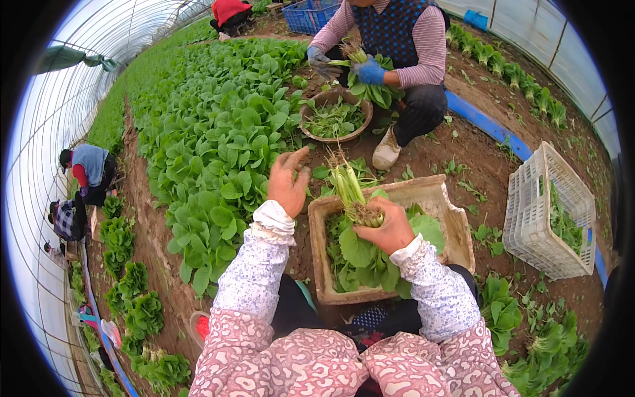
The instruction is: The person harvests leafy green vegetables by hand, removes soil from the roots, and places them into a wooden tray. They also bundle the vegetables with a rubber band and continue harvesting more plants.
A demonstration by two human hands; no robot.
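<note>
My right hand (392,227) grips a bunch of leafy greens (366,216) by the stems. Muddy root ends show beside the thumb, and broad leaves hang below the fist. Several pale stalks (347,184) with thin roots point up and away from the bunch. To the left of these stalks, apart from them, my left hand (287,182) is raised with its fingers spread and nothing visible in it. Beneath the right hand sits a worn, rectangular tub (317,258) with a broken far-right rim. Loose green leaves (342,268) lie inside it, partly hidden by the bunch.
A squatting co-worker (387,44) in blue gloves holds another bunch beyond a round basin (367,119) of leaves. A white plastic crate (526,218) stands at right. Dense greens (213,149) grow at left. A blue hose (488,124) crosses the soil.
</note>
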